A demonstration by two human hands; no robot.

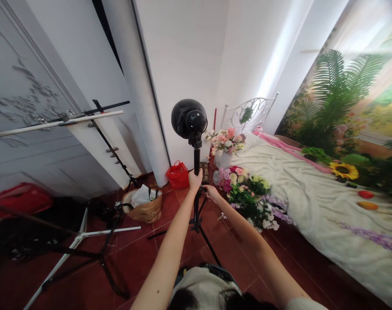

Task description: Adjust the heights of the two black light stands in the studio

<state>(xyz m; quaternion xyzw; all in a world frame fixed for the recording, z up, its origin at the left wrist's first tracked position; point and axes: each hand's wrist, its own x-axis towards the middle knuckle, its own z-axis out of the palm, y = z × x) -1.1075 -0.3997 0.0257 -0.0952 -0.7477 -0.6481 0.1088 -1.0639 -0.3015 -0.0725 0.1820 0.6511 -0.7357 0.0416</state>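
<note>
A black light stand (197, 161) rises upright from the floor in front of me, its legs spread. On its top sits a round black studio light (189, 118). My left hand (195, 178) is wrapped around the upper pole, just below the light. Lower on the pole, my right hand (211, 193) has its fingers closed at a small knob on the stand's collar; the knob itself is mostly hidden by the fingers.
On the right stands a bed (312, 206) with a cream blanket. Bunches of artificial flowers (247, 189) crowd its near side. A red bag (177, 174) and a woven basket (147, 206) sit left of the stand. Other stands (102, 254) spread their legs on the left.
</note>
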